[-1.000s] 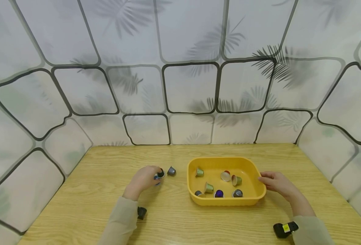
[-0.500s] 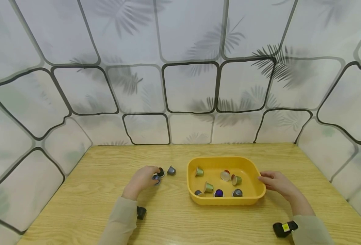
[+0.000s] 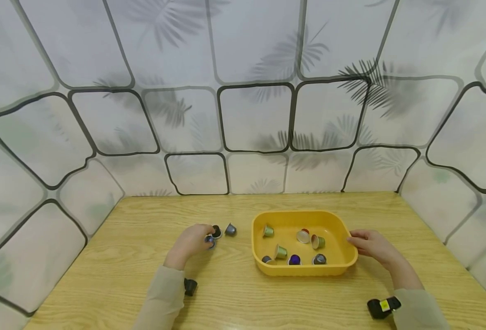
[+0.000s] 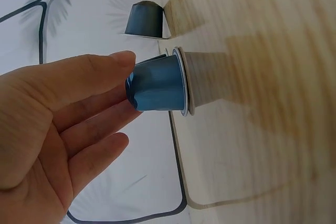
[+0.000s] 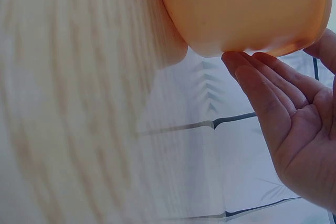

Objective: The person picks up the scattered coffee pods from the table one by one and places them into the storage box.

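My left hand (image 3: 193,241) pinches a blue coffee capsule (image 4: 160,84) at the left of the table. A black coffee capsule (image 3: 216,231) lies against it under the fingertips, mostly hidden in the left wrist view. Just beyond stands a grey coffee capsule (image 4: 145,20), untouched. My right hand (image 3: 373,247) holds the right end of a yellow tray (image 3: 300,271). In the right wrist view its fingertips (image 5: 231,60) press the tray's outer wall, and the thumb's tip is hidden behind the rim.
Inside the tray lie several coffee capsules, among them green ones (image 3: 281,252), a dark blue one (image 3: 294,260) and a grey one (image 3: 319,260). The wooden table (image 3: 226,298) meets patterned fabric walls (image 3: 255,119) at the back and sides.
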